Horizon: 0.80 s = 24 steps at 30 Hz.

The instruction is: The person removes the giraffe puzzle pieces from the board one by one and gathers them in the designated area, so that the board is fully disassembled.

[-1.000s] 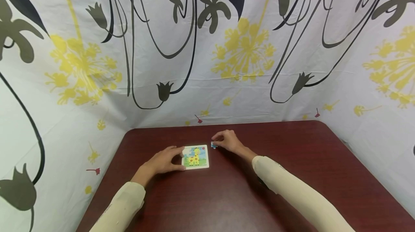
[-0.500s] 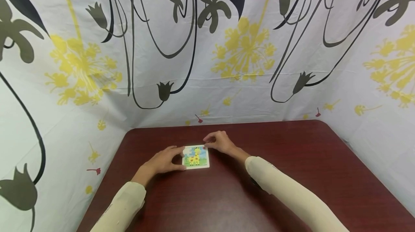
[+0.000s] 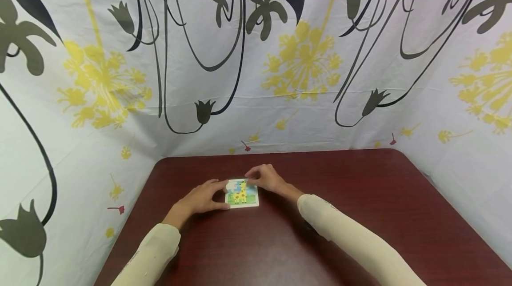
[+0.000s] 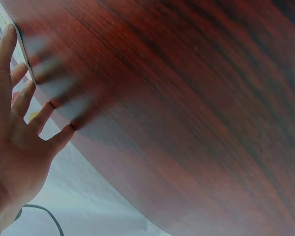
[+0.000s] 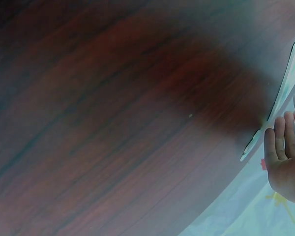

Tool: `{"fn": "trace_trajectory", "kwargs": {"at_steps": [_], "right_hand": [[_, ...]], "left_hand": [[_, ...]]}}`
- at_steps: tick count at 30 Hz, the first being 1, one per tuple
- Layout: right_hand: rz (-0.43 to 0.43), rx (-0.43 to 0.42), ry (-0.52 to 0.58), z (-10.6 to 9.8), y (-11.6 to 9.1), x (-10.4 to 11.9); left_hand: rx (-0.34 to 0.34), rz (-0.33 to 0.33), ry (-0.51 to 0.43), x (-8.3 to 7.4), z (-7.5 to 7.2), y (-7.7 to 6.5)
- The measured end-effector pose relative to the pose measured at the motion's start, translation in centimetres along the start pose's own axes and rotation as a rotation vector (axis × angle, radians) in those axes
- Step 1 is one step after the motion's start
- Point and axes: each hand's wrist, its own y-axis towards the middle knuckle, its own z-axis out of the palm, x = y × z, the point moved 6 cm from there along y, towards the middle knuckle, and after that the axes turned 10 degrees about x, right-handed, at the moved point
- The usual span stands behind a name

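A small square jigsaw puzzle [image 3: 242, 196] with a yellow giraffe picture and a white frame lies flat on the table. At its left side rests my left hand [image 3: 203, 198], thumb at the near left corner and index finger at the far left; in the left wrist view the other fingers of this hand [image 4: 22, 142] spread out straight to the table. My right hand [image 3: 268, 178] is over the puzzle's far edge, its thumb and finger pinched together on a small blue puzzle piece that the fingers now hide. The right wrist view shows this hand [image 5: 287, 169] close beside the puzzle's edge.
The dark red wooden table [image 3: 256, 241] has rounded far corners. A white cloth [image 3: 304, 126] with grey, yellow and red flower prints hangs behind the table and along both sides.
My right hand has moved left with the blue puzzle piece, from beside the puzzle's far right corner to over its far edge. The left hand has stayed in place.
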Motion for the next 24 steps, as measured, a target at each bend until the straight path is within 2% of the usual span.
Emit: {"fn": "trace_trajectory", "kwargs": {"at_steps": [15,24], "right_hand": [[0.014,0.067,-0.046,1.4,0.8,1.5],[0.024,0.103,-0.089,1.8,0.9,1.4]], "left_hand": [[0.007,0.007,-0.008,0.2,0.1,-0.1],[-0.002,0.020,-0.002,0.1,0.0,-0.1]]}}
